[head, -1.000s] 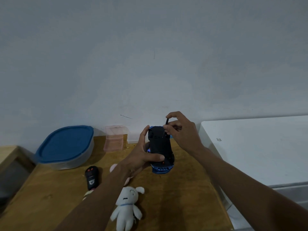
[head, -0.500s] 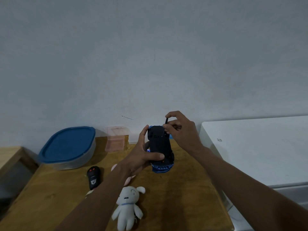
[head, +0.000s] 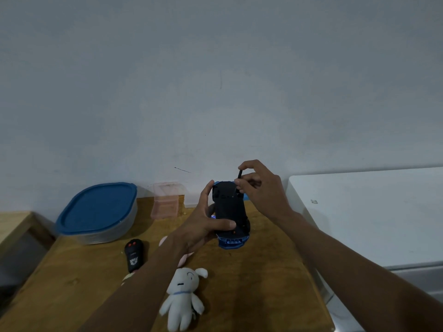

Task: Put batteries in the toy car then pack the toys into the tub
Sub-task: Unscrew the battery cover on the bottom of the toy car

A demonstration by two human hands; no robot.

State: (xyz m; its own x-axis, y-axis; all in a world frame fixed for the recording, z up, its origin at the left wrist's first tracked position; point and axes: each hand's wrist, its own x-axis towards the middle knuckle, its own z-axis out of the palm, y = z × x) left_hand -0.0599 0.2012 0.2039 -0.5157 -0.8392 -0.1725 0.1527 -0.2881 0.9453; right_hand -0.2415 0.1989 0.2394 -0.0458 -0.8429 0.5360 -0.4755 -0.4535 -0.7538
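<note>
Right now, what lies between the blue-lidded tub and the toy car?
Head view: a small pink see-through box by the wall, apart from both the blue-lidded tub and the toy car; the left hand gripping the car is there too.

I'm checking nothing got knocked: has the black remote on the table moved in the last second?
No. The remote lies where it did, just in front of the blue-lidded tub; both drift slightly together in frame, so only the camera shifted.

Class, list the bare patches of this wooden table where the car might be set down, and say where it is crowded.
Free: the table between plush and right edge, nearer than the car; also the near-left patch, before the tub, left of the remote. Crowded: the middle, with remote, plush and left forearm.
</note>
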